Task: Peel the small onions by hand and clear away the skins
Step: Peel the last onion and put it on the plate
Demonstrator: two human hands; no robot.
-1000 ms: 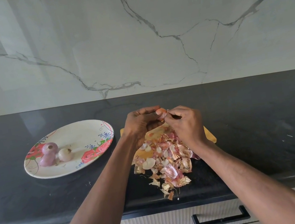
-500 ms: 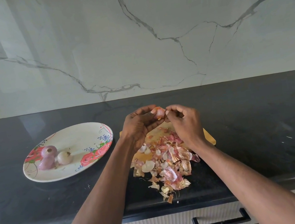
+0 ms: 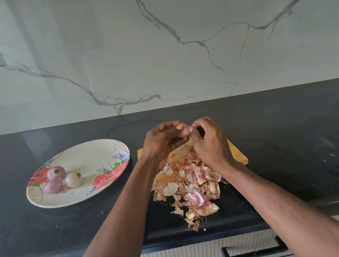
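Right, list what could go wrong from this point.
1. The skin pile spills past the cutting board toward the counter edge; scraps may fall to the floor.
2. The left hand holds the small onion in mid-air while the right hand pinches at its skin; it might slip and drop.

three peeled onions (image 3: 62, 179) on one plate (image 3: 91, 151), one onion (image 3: 183, 131) in hand.
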